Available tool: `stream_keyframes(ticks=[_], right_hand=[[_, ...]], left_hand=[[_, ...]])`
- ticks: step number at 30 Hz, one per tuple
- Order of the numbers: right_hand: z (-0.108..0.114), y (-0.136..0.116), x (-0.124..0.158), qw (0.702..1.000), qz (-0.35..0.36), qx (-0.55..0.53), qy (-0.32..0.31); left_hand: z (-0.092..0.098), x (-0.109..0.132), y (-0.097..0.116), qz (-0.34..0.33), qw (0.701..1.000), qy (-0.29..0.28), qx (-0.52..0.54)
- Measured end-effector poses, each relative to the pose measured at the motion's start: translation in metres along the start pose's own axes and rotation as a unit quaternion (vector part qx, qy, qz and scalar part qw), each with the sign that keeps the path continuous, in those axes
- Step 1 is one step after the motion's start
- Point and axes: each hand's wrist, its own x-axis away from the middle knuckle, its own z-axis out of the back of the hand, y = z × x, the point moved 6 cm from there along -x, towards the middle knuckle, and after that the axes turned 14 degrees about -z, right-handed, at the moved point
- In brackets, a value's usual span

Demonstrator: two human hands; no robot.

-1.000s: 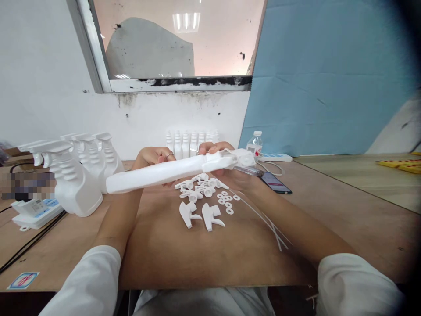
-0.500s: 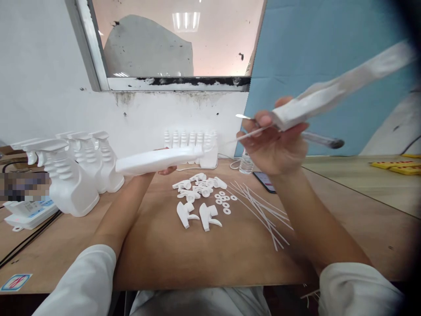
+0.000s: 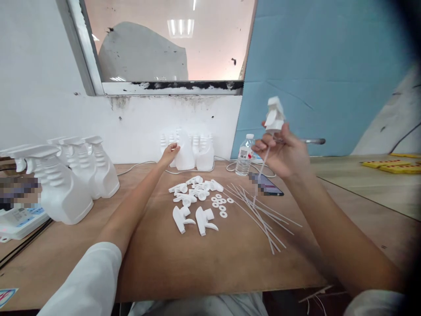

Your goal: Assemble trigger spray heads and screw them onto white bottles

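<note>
Spray head (image 3: 274, 115) | white, plastic | upright | thin pale tube (image 3: 264, 160) slanting below

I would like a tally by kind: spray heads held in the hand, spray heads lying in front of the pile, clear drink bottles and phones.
Spray head held in the right hand: 1
Loose spray heads in front of the pile: 2
Clear drink bottle: 1
Phone: 1
Total: 5

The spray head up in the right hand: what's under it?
Under the spray head, a thin white tube slants downward. The right hand partly covers the tube's upper end, so the join can't be fully seen.
</note>
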Motion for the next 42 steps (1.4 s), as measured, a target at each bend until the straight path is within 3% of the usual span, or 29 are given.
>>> stream_keyframes(ticks=[5, 9, 21, 26, 30, 32, 35, 37, 38, 39, 41, 42], right_hand=[[0.055, 0.028, 0.004, 0.995, -0.089, 0.001, 0.052], [0.079, 0.033, 0.004, 0.990, -0.114, 0.023, 0.079], [0.091, 0.053, -0.004, 0.985, -0.148, 0.043, 0.075], [0.092, 0.051, -0.003, 0.987, -0.138, 0.029, 0.082], [0.089, 0.047, 0.000, 0.989, -0.133, -0.013, 0.061], [0.091, 0.045, 0.001, 0.989, -0.135, -0.024, 0.059], [0.100, 0.040, 0.002, 0.988, -0.132, 0.014, 0.081], [0.104, 0.038, 0.002, 0.986, -0.135, 0.040, 0.093], [0.106, 0.038, 0.002, 0.985, -0.138, 0.043, 0.096], [0.108, 0.038, 0.002, 0.984, -0.142, 0.041, 0.098], [0.110, 0.038, 0.001, 0.983, -0.152, 0.042, 0.097], [0.110, 0.039, 0.001, 0.981, -0.161, 0.056, 0.094]], left_hand=[[-0.024, -0.013, -0.028, -0.016, 0.996, 0.039, -0.078], [-0.036, -0.011, -0.049, -0.005, 0.992, 0.053, -0.116], [-0.056, -0.005, -0.075, 0.070, 0.984, 0.080, -0.144], [-0.049, 0.005, -0.070, 0.088, 0.981, 0.104, -0.138], [-0.039, 0.011, -0.041, 0.060, 0.981, 0.125, -0.138], [-0.043, 0.014, -0.017, 0.027, 0.987, 0.094, -0.129], [-0.065, 0.031, 0.028, -0.043, 0.994, -0.023, -0.099], [-0.085, 0.057, 0.062, -0.090, 0.985, -0.127, -0.072], [-0.096, 0.075, 0.081, -0.123, 0.972, -0.193, -0.058], [-0.110, 0.100, 0.103, -0.201, 0.932, -0.297, -0.056], [-0.125, 0.151, 0.141, -0.331, 0.848, -0.407, -0.079], [-0.128, 0.174, 0.154, -0.374, 0.812, -0.436, -0.106]])
